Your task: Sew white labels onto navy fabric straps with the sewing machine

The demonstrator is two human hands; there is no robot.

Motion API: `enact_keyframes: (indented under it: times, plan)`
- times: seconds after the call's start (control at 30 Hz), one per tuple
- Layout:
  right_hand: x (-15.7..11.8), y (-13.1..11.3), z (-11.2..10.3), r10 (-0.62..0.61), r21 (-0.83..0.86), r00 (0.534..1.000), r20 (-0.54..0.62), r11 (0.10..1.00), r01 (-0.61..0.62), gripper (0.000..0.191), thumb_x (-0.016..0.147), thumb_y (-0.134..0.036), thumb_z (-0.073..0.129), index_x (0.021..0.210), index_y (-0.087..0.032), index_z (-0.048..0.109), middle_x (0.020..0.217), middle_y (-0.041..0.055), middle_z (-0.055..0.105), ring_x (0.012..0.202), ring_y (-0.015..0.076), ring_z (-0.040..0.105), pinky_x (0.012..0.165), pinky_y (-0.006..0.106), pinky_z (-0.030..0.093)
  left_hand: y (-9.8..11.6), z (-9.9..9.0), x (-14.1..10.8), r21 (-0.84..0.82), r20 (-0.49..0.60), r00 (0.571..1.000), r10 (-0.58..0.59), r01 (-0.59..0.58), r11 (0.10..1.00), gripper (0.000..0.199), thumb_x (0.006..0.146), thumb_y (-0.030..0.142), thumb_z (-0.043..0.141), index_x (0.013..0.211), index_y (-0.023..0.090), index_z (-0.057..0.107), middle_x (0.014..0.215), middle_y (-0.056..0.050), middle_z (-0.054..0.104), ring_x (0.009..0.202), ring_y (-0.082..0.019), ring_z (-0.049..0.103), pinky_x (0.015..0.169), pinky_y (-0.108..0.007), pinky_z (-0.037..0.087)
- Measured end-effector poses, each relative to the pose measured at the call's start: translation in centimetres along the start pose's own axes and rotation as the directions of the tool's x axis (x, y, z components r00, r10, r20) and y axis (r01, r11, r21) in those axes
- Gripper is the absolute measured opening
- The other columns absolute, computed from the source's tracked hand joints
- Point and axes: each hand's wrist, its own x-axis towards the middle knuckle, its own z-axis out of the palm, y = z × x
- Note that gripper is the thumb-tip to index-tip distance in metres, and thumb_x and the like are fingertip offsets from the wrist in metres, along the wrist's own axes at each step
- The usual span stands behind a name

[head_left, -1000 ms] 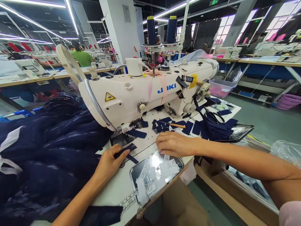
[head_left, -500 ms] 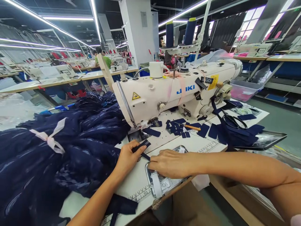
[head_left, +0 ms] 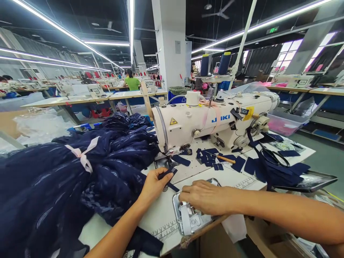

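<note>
My left hand is closed, thumb against fingers, on a narrow navy fabric strip just in front of the needle area of the white sewing machine. Over a small metal tray at the table's front edge, my right hand bends its fingers down together. Their tips are hidden, so what they pinch cannot be made out. In that tray lie white printed labels and a white ribbon loop.
A big navy garment bundle tied with a pale ribbon fills the left. Navy fabric pieces and a wooden-handled tool lie by the machine. Black scissors rest on navy fabric at right, near another metal tray.
The view has tilted up and swung left, so everything sits lower and further right. Against the table, both hands have hardly moved; the left still holds the strip and the right stays over the tray.
</note>
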Motion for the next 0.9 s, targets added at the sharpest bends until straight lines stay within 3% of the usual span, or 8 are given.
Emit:
enact_keyframes:
  times: [0.1, 0.2, 0.33, 0.43, 0.53, 0.7, 0.8, 0.9]
  plan:
    - [-0.3, 1.4, -0.3, 0.127, 0.085, 0.979, -0.157, 0.99, -0.115, 0.015, 0.072, -0.003, 0.045, 0.074, -0.015, 0.053, 0.073, 0.0022, 0.054, 0.055, 0.0106, 0.046, 0.049, 0.023, 0.029, 0.2, -0.1, -0.3, -0.072, -0.009, 0.999, -0.037, 0.037, 0.997, 0.024, 0.054, 0.038, 0.064, 0.056, 0.014, 0.06, 0.049, 0.004, 0.046, 0.044, -0.007, 0.038, 0.041, -0.019, 0.03]
    - [-0.1, 2.7, -0.5, 0.354, 0.453, 0.875, -0.33, 0.873, -0.182, 0.012, 0.076, -0.01, 0.046, 0.07, -0.015, 0.055, 0.066, 0.0006, 0.053, 0.057, 0.0106, 0.047, 0.054, 0.023, 0.033, 0.4, -0.1, -0.6, -0.153, -0.002, 0.995, -0.101, 0.099, 0.983, 0.027, 0.054, 0.039, 0.066, 0.06, 0.014, 0.061, 0.049, 0.004, 0.047, 0.043, -0.006, 0.039, 0.04, -0.019, 0.031]
    - [1.3, 2.7, -0.4, 0.58, 0.885, 0.745, -0.331, 0.464, 0.032, 0.012, 0.072, -0.024, 0.055, 0.065, -0.015, 0.058, 0.072, 0.0015, 0.057, 0.07, 0.0129, 0.052, 0.066, 0.026, 0.039, 0.7, 0.0, -0.7, -0.233, -0.006, 0.991, -0.136, 0.131, 0.964, 0.03, 0.051, 0.04, 0.069, 0.061, 0.013, 0.06, 0.048, 0.004, 0.047, 0.041, -0.006, 0.039, 0.038, -0.019, 0.031]
    - [2.9, 1.7, -0.1, 0.671, 0.973, 0.706, -0.227, 0.129, 0.19, 0.016, 0.066, -0.032, 0.063, 0.064, -0.016, 0.062, 0.088, 0.0032, 0.06, 0.086, 0.0151, 0.052, 0.079, 0.029, 0.038, 0.8, 0.0, -0.7, -0.275, -0.034, 0.994, -0.103, 0.089, 0.957, 0.03, 0.05, 0.039, 0.071, 0.06, 0.013, 0.061, 0.048, 0.004, 0.049, 0.043, -0.006, 0.04, 0.039, -0.019, 0.031]
    - [4.6, 0.7, 0.3, 0.713, 0.964, 0.683, -0.155, -0.043, 0.263, 0.019, 0.061, -0.035, 0.067, 0.063, -0.017, 0.064, 0.085, 0.0023, 0.06, 0.084, 0.015, 0.052, 0.08, 0.029, 0.038, 1.0, -0.1, -0.8, -0.3, -0.044, 0.994, -0.104, 0.086, 0.95, 0.03, 0.05, 0.04, 0.072, 0.056, 0.013, 0.059, 0.046, 0.004, 0.048, 0.041, -0.005, 0.038, 0.039, -0.018, 0.031]
    - [6.5, 0.3, 0.8, 0.775, 0.956, 0.605, -0.182, -0.003, 0.293, 0.021, 0.061, -0.037, 0.064, 0.061, -0.017, 0.062, 0.065, -0.0011, 0.055, 0.067, 0.0126, 0.049, 0.068, 0.027, 0.039, 1.5, -0.6, -1.1, -0.347, 0.035, 0.989, -0.145, 0.148, 0.926, 0.033, 0.052, 0.043, 0.071, 0.061, 0.014, 0.061, 0.046, 0.005, 0.046, 0.042, -0.007, 0.04, 0.04, -0.019, 0.036]
    - [6.9, 0.3, 1.1, 0.791, 0.945, 0.55, -0.268, 0.104, 0.311, 0.021, 0.065, -0.037, 0.062, 0.061, -0.017, 0.061, 0.067, -0.0004, 0.054, 0.069, 0.0129, 0.049, 0.068, 0.026, 0.039, 1.9, -0.8, -1.2, -0.363, 0.07, 0.988, -0.137, 0.153, 0.919, 0.038, 0.055, 0.05, 0.068, 0.064, 0.013, 0.063, 0.048, 0.003, 0.047, 0.046, -0.008, 0.043, 0.042, -0.021, 0.039]
    - [7.0, 0.3, 1.4, 0.779, 0.93, 0.52, -0.35, 0.223, 0.293, 0.019, 0.068, -0.034, 0.059, 0.061, -0.017, 0.062, 0.071, 0.0011, 0.056, 0.071, 0.0137, 0.05, 0.069, 0.027, 0.039, 2.0, -0.7, -1.2, -0.335, 0.037, 0.989, -0.146, 0.15, 0.93, 0.038, 0.049, 0.047, 0.072, 0.063, 0.013, 0.063, 0.05, 0.003, 0.049, 0.046, -0.008, 0.044, 0.042, -0.02, 0.04]
